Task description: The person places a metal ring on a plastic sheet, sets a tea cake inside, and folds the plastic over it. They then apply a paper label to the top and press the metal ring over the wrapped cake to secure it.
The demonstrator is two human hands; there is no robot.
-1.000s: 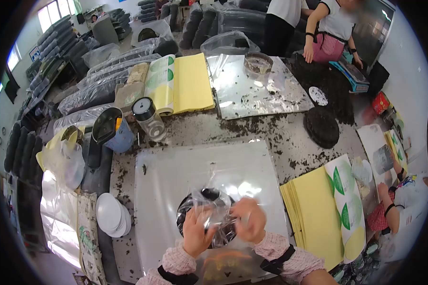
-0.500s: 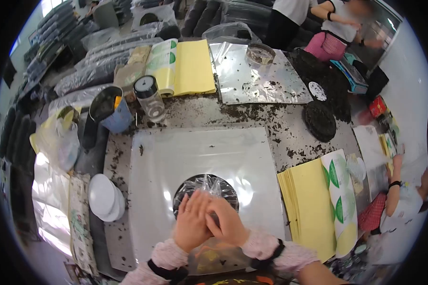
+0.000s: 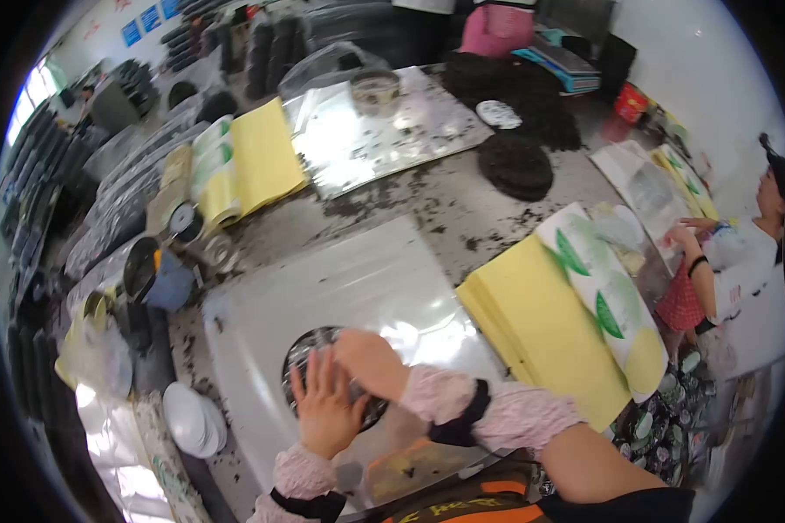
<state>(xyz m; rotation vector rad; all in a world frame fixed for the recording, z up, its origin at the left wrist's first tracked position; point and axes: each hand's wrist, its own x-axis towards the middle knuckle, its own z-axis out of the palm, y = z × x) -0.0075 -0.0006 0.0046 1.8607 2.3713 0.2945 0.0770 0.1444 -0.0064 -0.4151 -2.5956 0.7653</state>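
Below my hands lies a round dark disc (image 3: pixel 300 350) with shiny clear film over it, on a glossy silver sheet (image 3: pixel 384 261). My left hand (image 3: pixel 330 411) rests on its near side, fingers spread and flat. Across its far right side reaches my right hand (image 3: pixel 371 362), slightly blurred, with the back of the hand up and the fingers hidden. Both hands cover much of the disc, so what it is made of cannot be made out.
Yellow paper sheets (image 3: pixel 541 322) lie right, beside green-leaf printed wrapping (image 3: pixel 606 305). White round lids (image 3: pixel 187 418) and a blue mug (image 3: pixel 167 286) stand left. Dark crumbly material (image 3: pixel 515 87) and a dark round cake (image 3: pixel 515 166) sit at the back. A co-worker (image 3: pixel 741 270) works at right.
The view has turned right and tilted. My hands, overlapping before, have moved apart: the left fingers are now spread on the disc, and the right hand reaches across its far side.
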